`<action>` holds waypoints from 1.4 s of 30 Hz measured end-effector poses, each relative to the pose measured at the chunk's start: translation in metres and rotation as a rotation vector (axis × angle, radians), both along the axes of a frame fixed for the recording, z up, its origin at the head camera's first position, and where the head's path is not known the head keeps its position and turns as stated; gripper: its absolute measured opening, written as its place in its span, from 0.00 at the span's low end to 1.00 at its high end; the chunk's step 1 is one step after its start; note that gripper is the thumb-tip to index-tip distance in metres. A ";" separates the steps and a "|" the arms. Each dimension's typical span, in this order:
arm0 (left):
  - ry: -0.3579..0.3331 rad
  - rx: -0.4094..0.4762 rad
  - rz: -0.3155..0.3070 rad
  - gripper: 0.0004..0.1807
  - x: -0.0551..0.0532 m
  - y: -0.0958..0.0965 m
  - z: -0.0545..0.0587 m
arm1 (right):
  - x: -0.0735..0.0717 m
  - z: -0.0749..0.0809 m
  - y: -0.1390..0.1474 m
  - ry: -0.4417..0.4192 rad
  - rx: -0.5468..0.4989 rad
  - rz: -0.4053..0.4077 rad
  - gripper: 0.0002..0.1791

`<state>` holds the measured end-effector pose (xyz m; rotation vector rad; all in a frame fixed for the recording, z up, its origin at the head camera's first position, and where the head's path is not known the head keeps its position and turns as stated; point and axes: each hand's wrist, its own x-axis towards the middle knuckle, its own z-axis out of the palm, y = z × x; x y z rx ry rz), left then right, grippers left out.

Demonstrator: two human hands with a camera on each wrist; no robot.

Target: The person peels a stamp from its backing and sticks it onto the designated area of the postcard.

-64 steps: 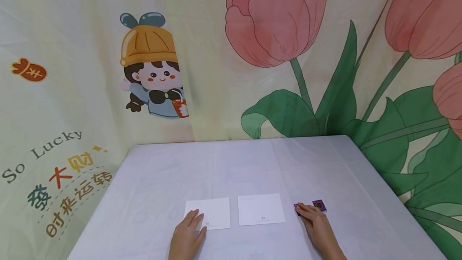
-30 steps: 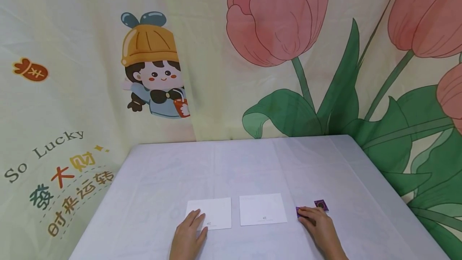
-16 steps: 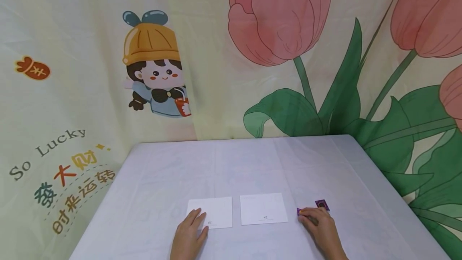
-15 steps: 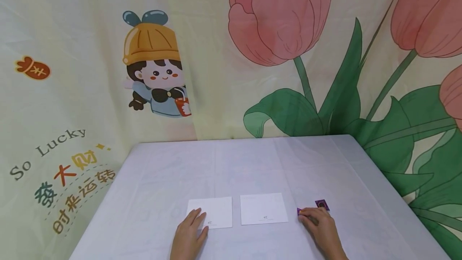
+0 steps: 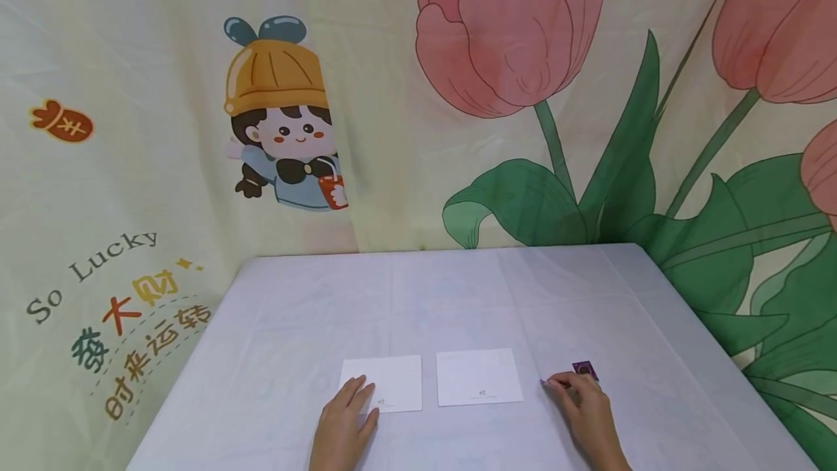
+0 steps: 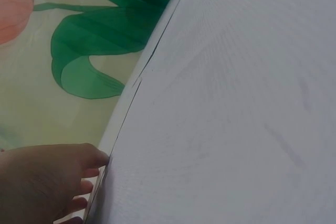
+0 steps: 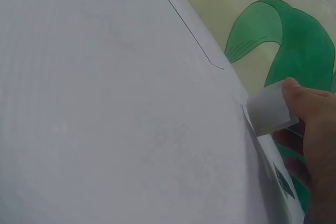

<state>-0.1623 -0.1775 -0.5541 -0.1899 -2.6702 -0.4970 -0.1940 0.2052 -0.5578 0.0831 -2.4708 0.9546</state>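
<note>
My left hand (image 5: 344, 420) rests on the left white card (image 5: 395, 376), its fingers lightly spread over the near left corner. My right hand (image 5: 584, 413) pinches a small square piece of paper between thumb and fingertips. Only a thin purple sliver of that square (image 5: 544, 383) shows in the head view, while the right wrist view shows its plain whitish back (image 7: 269, 109), tilted up from the table. Just behind the right fingers lies a second purple square (image 5: 586, 370) with a dark round print, partly hidden by the hand.
A second white card (image 5: 479, 376) lies flat between the hands, with a small grey mark near its lower edge. Both cards are on a table (image 5: 418, 296) covered in white cloth. Behind its far edge hangs a printed curtain (image 5: 392, 129) with tulips and a cartoon figure.
The pinched square has gone from lying nearly flat with its purple face showing to tilted almost edge-on, raised by the right fingers. The left hand stays in place on its card.
</note>
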 end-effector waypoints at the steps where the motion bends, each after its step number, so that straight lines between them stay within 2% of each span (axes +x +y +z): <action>1: -0.005 -0.001 0.002 0.22 0.000 0.000 0.000 | 0.000 0.000 0.000 0.005 -0.006 -0.001 0.04; 9: 0.005 0.004 0.003 0.22 0.001 0.001 0.001 | -0.001 -0.001 0.000 0.102 -0.047 -0.012 0.06; 14: -0.021 0.002 0.009 0.23 0.001 0.001 0.001 | 0.000 -0.001 0.000 0.116 -0.092 -0.008 0.03; 17: -0.024 0.003 0.004 0.23 0.001 0.001 0.001 | 0.001 0.000 0.000 0.092 -0.121 -0.007 0.03; 28: 0.033 0.018 -0.016 0.21 0.001 0.001 0.003 | 0.002 0.010 -0.006 -0.064 -0.184 -0.041 0.03; 32: 0.065 0.076 0.017 0.17 0.000 0.002 0.007 | 0.002 0.014 -0.008 -0.080 -0.227 -0.040 0.04; 37: 0.152 0.166 0.071 0.11 0.000 0.007 0.013 | 0.003 0.015 -0.012 -0.081 -0.276 -0.010 0.05; 39: 0.164 0.197 0.086 0.09 0.002 0.016 0.019 | 0.004 0.017 -0.014 -0.073 -0.285 0.004 0.05; 42: 0.128 0.230 0.129 0.08 0.009 0.038 0.029 | 0.006 0.022 -0.020 -0.038 -0.309 0.030 0.03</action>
